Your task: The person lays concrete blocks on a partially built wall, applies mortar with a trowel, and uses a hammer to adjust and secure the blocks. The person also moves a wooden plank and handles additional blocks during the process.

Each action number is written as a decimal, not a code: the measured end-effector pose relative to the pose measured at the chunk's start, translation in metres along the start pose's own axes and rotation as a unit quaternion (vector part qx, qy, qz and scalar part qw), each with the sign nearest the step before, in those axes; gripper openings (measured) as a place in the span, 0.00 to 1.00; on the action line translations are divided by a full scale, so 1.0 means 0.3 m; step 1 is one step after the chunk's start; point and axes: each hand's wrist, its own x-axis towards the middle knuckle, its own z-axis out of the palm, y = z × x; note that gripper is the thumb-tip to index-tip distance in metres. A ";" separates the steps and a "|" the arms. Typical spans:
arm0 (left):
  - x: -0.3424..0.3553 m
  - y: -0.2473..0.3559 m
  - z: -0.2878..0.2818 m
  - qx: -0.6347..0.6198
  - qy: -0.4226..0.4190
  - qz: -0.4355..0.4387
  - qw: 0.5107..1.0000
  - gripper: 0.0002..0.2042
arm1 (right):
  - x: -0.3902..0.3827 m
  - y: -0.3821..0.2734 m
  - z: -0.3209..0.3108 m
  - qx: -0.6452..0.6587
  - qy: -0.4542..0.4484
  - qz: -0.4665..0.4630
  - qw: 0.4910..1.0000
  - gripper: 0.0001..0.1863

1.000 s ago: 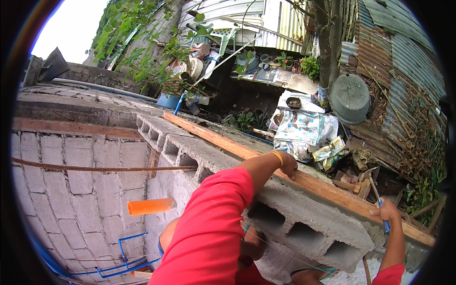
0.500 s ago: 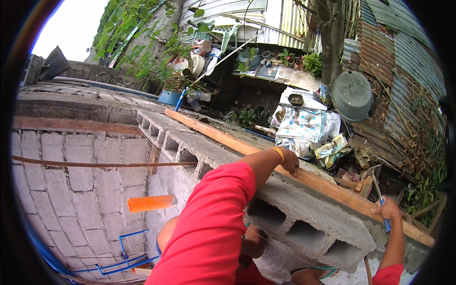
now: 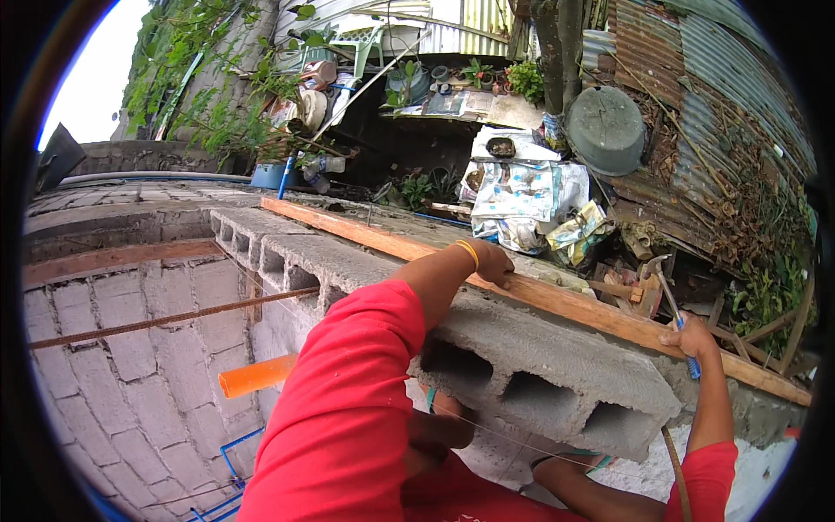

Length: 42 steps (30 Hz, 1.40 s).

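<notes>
My left hand (image 3: 492, 264), with a yellow band at its wrist, grips the long wooden plank (image 3: 574, 304) lying along the outer edge of the hollow concrete blocks (image 3: 539, 383). My right hand (image 3: 693, 335) is closed on a hammer (image 3: 664, 283) with a blue grip, its head raised at the plank's outer side, and my fingers are beside the plank. A thin string crosses below the blocks, and my sandalled feet show beneath them.
On the left are a block wall (image 3: 148, 365), a rusty rebar (image 3: 174, 321), an orange pipe (image 3: 257, 376) and blue pipes (image 3: 228, 461). Beyond the plank lie white sacks (image 3: 522, 196), a grey tub (image 3: 606, 129), plants, a tree trunk and corrugated sheets (image 3: 722, 104).
The view has swung, so the scene sits further left in the picture. My left hand stays on the plank and my right hand still holds the hammer.
</notes>
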 end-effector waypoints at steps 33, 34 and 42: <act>0.054 0.218 -0.079 0.003 -0.071 -0.004 0.997 0.46 | -0.030 -0.025 -0.005 -0.051 -0.036 0.009 0.998 0.39; 0.059 0.218 -0.073 0.010 -0.061 -0.007 0.998 0.45 | -0.032 -0.023 -0.007 -0.050 -0.035 0.008 0.998 0.38; 0.089 0.224 -0.076 0.015 -0.018 0.011 1.000 0.42 | -0.051 -0.017 0.028 -0.055 0.038 0.038 0.997 0.34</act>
